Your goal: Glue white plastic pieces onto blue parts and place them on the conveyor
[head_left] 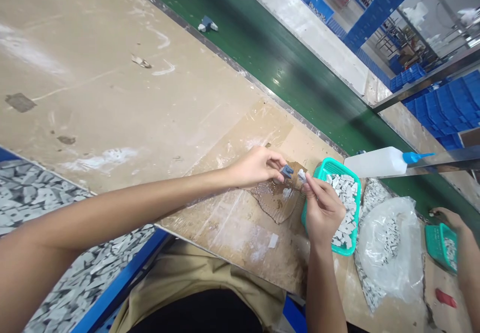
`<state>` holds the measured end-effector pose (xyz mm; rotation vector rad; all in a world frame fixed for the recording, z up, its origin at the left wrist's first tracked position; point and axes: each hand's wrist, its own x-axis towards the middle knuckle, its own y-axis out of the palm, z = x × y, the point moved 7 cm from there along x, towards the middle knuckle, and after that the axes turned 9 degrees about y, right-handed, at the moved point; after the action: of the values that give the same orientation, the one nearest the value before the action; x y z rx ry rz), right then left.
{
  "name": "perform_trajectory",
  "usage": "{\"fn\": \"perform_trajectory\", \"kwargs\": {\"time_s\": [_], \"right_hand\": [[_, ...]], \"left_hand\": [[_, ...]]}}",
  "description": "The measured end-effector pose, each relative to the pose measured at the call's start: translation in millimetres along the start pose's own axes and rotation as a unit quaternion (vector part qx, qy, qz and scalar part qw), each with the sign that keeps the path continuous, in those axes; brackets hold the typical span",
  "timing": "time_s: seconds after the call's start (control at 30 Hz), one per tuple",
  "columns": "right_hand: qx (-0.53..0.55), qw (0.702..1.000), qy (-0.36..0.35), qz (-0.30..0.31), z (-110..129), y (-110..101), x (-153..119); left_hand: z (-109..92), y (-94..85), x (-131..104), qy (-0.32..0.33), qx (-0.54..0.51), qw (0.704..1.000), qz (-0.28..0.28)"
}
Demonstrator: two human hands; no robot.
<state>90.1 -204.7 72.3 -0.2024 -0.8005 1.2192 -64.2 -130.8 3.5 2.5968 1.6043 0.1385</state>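
Between its thumb and fingers my left hand (pixel 261 166) pinches a small dark grey part (pixel 287 171). Just to the right, my right hand (pixel 322 205) grips a small white piece (pixel 302 175) by its fingertips. A short gap separates the two pieces. Both hands are above a torn cardboard sheet (pixel 279 210) with whitish smears. Right beside my right hand stands a turquoise basket (pixel 359 208), which holds many small white and grey pieces (pixel 343 188).
A white bottle (pixel 378 162) with a blue nozzle lies behind the basket. Right of it are a plastic bag (pixel 407 243) of pieces and another person's hand (pixel 446 216) near a green basket (pixel 433 243). A green conveyor (pixel 262 48) carries one assembled part (pixel 207 24).
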Motion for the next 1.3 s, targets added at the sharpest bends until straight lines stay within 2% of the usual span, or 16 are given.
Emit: {"fn": "perform_trajectory", "kwargs": {"time_s": [0.1,0.27,0.47,0.6,0.77,1.1,1.3], "right_hand": [[0.002,1.000,0.002,-0.012,-1.9,-1.3,0.6],[0.002,1.000,0.002,-0.021,-2.7,-2.9,0.2],[0.007,0.999,-0.023,-0.033,4.1,-5.5,-0.8],[0.019,0.999,-0.046,-0.014,10.8,-2.6,-2.3],[0.026,0.998,-0.050,0.012,13.0,2.3,-4.1],[0.028,0.997,-0.035,0.059,6.5,8.7,-3.3],[0.012,0.997,-0.032,0.070,7.4,11.7,-3.1]], "left_hand": [[-4.3,-11.9,5.3,-0.013,-0.029,0.999,-0.031],[-6.8,-15.1,8.8,-0.043,-0.116,0.992,-0.016],[-1.5,-3.9,3.9,-0.046,-0.092,0.995,0.014],[-1.2,7.1,-1.1,-0.040,-0.106,0.993,0.044],[-6.6,11.9,-5.5,-0.022,-0.109,0.992,0.061],[-15.4,11.1,-13.5,-0.016,-0.017,1.000,0.009],[-14.4,13.3,-15.5,-0.006,-0.027,1.000,-0.001]]}}
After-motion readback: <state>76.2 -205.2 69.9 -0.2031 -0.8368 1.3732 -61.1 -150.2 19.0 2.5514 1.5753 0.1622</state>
